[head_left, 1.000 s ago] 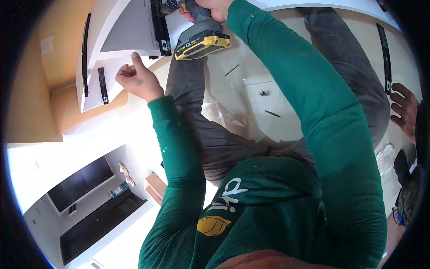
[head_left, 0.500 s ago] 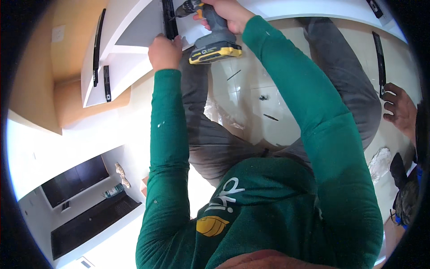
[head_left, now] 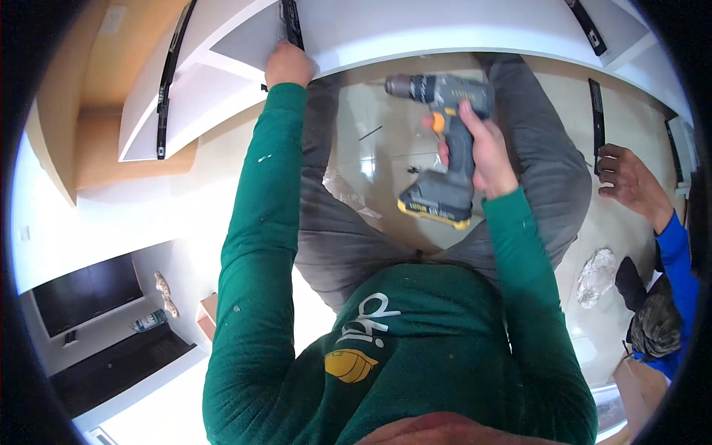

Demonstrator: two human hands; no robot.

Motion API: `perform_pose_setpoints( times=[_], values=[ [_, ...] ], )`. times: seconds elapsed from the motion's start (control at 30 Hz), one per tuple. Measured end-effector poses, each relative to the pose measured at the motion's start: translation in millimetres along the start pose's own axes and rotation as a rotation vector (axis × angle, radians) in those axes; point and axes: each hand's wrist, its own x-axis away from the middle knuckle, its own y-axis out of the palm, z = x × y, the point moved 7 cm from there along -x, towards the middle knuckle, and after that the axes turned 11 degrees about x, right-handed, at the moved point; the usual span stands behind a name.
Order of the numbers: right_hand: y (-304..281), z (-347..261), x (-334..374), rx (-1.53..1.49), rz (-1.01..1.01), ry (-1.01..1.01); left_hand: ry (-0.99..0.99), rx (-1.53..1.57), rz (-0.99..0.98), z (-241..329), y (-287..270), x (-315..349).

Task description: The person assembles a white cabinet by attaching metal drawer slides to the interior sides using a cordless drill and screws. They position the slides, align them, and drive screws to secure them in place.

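Gripping the grey-and-yellow drill (head_left: pixel 461 144), the right hand (head_left: pixel 489 152) has its fingers wrapped round the handle, one fingertip beside the orange trigger (head_left: pixel 438 122). On my feed, small lettering marks the drill's body and battery (head_left: pixel 436 197), and white letters the green sweater (head_left: pixel 452 334). The left hand (head_left: pixel 289 67) covers one end of a black rail (head_left: pixel 292 26); I cannot tell whether its fingers pinch it

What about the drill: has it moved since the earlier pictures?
Yes: the drill has moved right and back, away from the white cabinet.
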Motion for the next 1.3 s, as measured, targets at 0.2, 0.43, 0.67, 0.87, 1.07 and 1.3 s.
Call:
perform_pose_setpoints(
  times=[0.2, 0.43, 0.67, 0.87, 1.07, 1.3],
  values=[
    [-4, 24, 34, -0.009, 0.042, 0.060, -0.049, -0.050, 0.021, 9, 11, -13],
    [3, 2, 33, -0.010, -0.001, -0.055, 0.080, -0.197, -0.076, 10, 1, -14],
    [17, -22, -3, -0.062, -0.049, -0.050, 0.478, -0.237, -0.078, 54, -49, 24],
    [39, -35, -48, -0.066, -0.260, -0.032, 0.163, 0.944, -0.449, 63, -39, 95],
    [23, -28, -66, -0.102, -0.338, 0.044, -0.019, 0.774, -0.673, 43, -23, 99],
    [-31, -37, -55, 0.042, -0.302, 0.103, -0.333, 0.810, -1.003, 29, 24, 117]
  ],
)
